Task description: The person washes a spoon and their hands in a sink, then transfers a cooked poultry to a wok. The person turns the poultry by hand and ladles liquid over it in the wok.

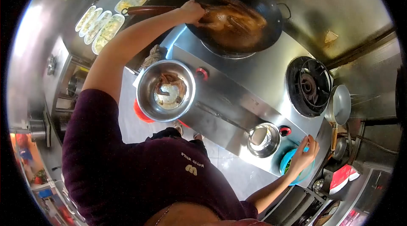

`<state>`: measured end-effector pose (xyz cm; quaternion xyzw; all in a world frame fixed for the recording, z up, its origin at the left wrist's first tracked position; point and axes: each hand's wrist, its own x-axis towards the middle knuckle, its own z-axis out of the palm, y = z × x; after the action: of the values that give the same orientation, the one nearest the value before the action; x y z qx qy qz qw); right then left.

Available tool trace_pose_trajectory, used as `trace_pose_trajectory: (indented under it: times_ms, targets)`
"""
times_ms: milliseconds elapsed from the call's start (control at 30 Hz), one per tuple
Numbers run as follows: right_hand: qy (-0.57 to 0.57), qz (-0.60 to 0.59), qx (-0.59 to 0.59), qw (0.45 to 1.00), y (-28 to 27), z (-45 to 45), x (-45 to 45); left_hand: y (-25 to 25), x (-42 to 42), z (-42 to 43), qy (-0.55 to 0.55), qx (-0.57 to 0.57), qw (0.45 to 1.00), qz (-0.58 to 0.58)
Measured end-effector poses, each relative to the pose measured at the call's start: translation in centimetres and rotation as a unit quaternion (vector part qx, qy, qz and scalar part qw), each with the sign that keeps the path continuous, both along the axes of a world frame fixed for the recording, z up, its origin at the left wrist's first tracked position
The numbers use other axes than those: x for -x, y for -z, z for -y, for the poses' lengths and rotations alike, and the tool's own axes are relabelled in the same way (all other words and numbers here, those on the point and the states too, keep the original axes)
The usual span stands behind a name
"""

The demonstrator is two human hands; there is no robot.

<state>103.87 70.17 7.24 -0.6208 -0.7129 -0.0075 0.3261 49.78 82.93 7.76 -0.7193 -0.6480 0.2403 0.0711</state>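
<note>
My left hand (193, 12) is closed at the left side of a dark wok (273, 35), beside a browned whole bird (233, 20). A wooden handle with a ring at its end (148, 10) runs under my forearm to that hand. Whether the fingers grip this handle or the bird's end, I cannot tell. My right hand (306, 154) is over a blue bowl (283, 163) of chopped greens, fingers curled together; what they hold is too small to make out. A ladle (224, 120) rests in a small steel bowl (275, 143) to its left.
A larger steel bowl (142, 99) with brown scraps stands at the stove's near left. An unlit burner (307, 84) and a pan with a wooden handle (340, 101) are to the right. Several white trays of cut food (108, 33) lie at the far left.
</note>
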Motion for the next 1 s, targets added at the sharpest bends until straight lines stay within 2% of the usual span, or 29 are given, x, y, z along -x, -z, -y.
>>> trace_pose_trajectory:
  times_ms: [133,233,333,433,533,633,733,767,833,900,1000]
  targets:
    - [0.039,0.011,0.015,0.999,0.3,1.3,-1.3,0.4,0.3,-1.1,0.018,0.005,0.994,-0.108]
    - [0.046,0.013,0.016,0.999,0.9,1.7,-1.9,1.8,2.1,-2.3,0.077,-0.088,0.982,-0.15]
    - [0.055,0.001,0.011,0.998,1.1,1.7,-2.0,2.5,2.4,-3.5,0.041,-0.091,0.975,-0.2]
    - [0.057,0.002,0.008,0.998,1.1,1.7,-2.0,2.5,3.1,-3.7,0.069,-0.106,0.979,-0.158]
    - [0.05,0.021,0.009,0.998,1.1,1.5,-2.2,1.1,1.9,-3.5,-0.006,0.001,0.991,-0.131]
    - [0.053,0.006,0.02,0.998,1.0,1.3,-2.0,0.6,0.8,-2.7,-0.005,0.043,0.995,-0.09]
    - [0.049,0.009,0.022,0.999,1.3,1.1,-2.2,1.8,0.2,-1.8,0.054,-0.026,0.998,-0.018]
    - [0.047,0.013,0.02,0.999,1.4,1.0,-2.3,0.9,-1.7,-0.9,-0.019,-0.008,1.0,0.004]
    - [0.04,0.018,0.017,0.999,1.7,0.7,-2.4,-0.7,-5.2,0.4,-0.074,0.057,0.995,0.042]
    - [0.038,0.007,0.023,0.999,1.7,0.5,-1.9,-0.5,-6.6,1.1,0.016,0.053,0.981,0.186]
    - [0.021,-0.004,0.028,0.999,2.0,-0.1,-1.4,3.5,-5.5,-2.3,0.292,0.048,0.945,0.139]
